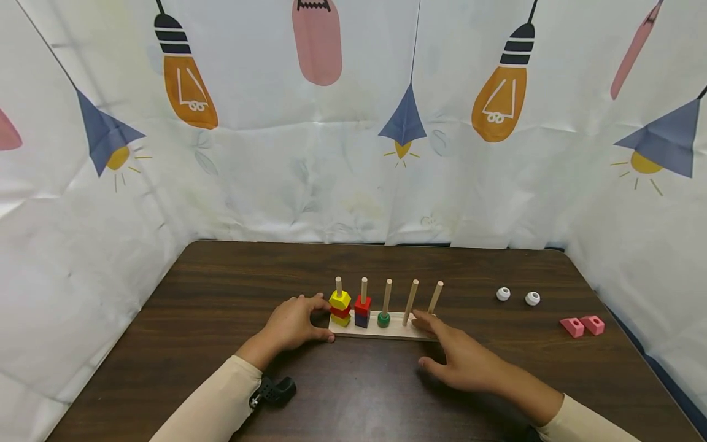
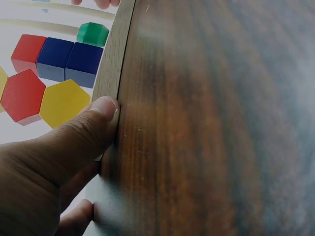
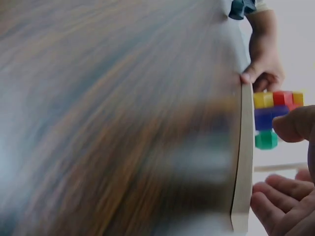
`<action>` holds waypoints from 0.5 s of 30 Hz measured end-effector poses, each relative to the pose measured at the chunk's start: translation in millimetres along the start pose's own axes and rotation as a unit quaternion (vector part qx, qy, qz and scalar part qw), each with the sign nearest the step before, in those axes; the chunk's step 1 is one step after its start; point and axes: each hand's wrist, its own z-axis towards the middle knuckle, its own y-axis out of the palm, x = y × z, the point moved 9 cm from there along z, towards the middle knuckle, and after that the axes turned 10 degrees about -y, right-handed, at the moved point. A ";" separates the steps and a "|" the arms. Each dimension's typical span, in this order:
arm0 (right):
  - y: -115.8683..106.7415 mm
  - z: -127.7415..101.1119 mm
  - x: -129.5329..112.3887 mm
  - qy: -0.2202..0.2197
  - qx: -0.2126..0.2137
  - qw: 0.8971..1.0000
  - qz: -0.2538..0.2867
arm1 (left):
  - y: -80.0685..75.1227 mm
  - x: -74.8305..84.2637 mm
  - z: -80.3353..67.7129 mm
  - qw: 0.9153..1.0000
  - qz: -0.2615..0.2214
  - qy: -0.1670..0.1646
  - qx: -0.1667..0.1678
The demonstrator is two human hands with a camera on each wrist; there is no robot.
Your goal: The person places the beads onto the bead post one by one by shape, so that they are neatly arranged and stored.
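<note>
Wooden peg board (image 1: 381, 333) at lower centre of the table (image 1: 221, 288), carrying yellow, red, blue and green blocks. Left hand (image 1: 289, 325) curled round its left end, thumb pressing the edge. Right hand (image 1: 461, 359) open, fingertips touching the right end. White rings (image 1: 503, 294) and pink blocks (image 1: 582, 326) far right.

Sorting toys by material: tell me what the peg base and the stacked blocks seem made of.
Peg base: looks like unpainted pale wood, matte, as do its pegs. Stacked blocks: probably wood with smooth opaque paint in yellow, red and blue; no grain shows, so plastic is possible.
</note>
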 end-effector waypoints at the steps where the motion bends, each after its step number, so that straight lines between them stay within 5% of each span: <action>1: -1.8 -2.8 1.8 -0.001 -0.002 1.000 -0.001 | 0.0 -0.2 -0.1 1.000 0.001 0.000 0.000; 9: -21.9 -21.9 14.6 -0.031 0.018 0.999 -0.021 | 1.0 -1.3 -0.2 1.000 -0.001 -0.006 -0.006; 15: -36.6 -30.2 32.1 -0.012 0.046 0.997 -0.057 | 1.3 -1.5 0.1 1.000 0.001 -0.005 -0.005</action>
